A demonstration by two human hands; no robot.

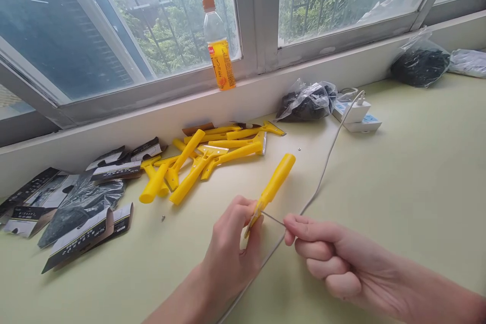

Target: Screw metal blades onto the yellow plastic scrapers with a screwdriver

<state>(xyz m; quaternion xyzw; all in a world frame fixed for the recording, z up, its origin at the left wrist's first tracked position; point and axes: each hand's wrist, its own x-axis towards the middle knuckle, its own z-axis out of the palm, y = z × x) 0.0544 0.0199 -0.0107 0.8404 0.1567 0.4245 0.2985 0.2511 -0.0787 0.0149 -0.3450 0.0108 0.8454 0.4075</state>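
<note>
My left hand point(235, 243) grips a yellow scraper point(277, 179) by its head, between thumb and fingers. The scraper's handle slants up and away to the right. In my right hand point(326, 253), thumb and forefinger pinch a thin metal rod that looks like a hex key point(272, 218). Its far tip meets the scraper head, and its other end is hidden in the fingers. Beyond my hands lies a pile of yellow scrapers point(193, 172), some with metal blades showing.
A grey cable point(328, 157) runs beneath my hands to a white charger point(357, 110) on a power strip point(366, 124). Packaging cards point(79, 238) lie at left. Small screws point(163, 218) dot the table. A bottle point(220, 55) and bagged black items point(307, 101) stand near the window.
</note>
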